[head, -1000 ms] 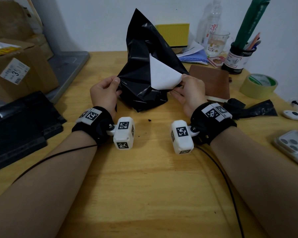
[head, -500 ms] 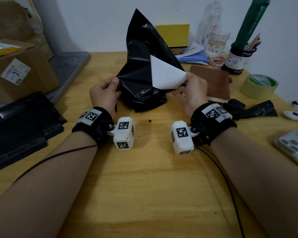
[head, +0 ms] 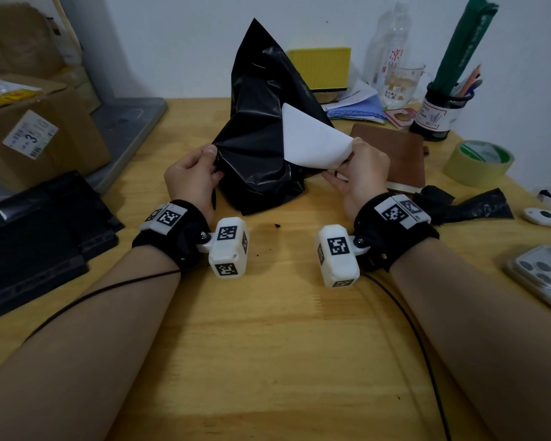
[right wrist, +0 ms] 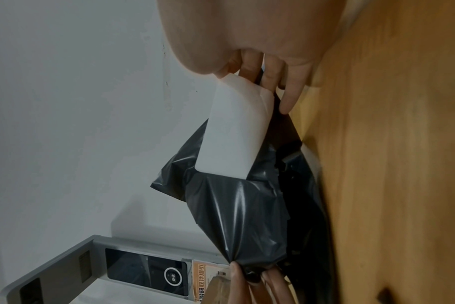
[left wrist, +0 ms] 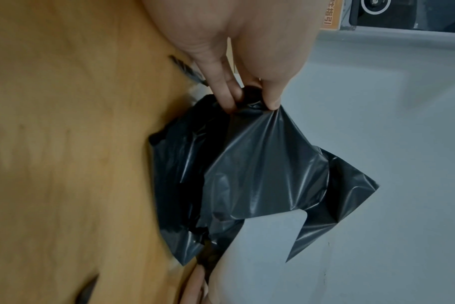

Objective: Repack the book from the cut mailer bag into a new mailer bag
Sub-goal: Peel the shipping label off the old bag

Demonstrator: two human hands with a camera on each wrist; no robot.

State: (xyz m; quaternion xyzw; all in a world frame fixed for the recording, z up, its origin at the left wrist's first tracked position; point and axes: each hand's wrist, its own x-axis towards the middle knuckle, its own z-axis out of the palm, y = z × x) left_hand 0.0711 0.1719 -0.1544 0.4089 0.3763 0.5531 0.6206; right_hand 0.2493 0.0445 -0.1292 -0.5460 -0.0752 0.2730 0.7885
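Note:
A crumpled black mailer bag [head: 261, 148] stands on the wooden table [head: 268, 345], held up between both hands. My left hand [head: 194, 173] pinches its left edge, thumb against fingers [left wrist: 247, 98]. My right hand [head: 360, 173] pinches the corner of a white label [head: 312, 141] on the bag's right side; the right wrist view shows the same label [right wrist: 234, 133] and bag [right wrist: 247, 205]. A brown book [head: 392, 154] lies flat on the table just behind my right hand, outside any bag.
A torn black plastic strip [head: 471, 205] lies right of my right wrist. A tape roll [head: 477, 162], pen holder [head: 436, 113], glass mug [head: 401, 84], phone [head: 541, 275] and key fob [head: 544, 216] sit at right. Cardboard box [head: 35, 132] and a black stack [head: 35, 230] at left.
My right hand has drawn the white label's corner slightly to the right. The bag and my left hand have barely moved.

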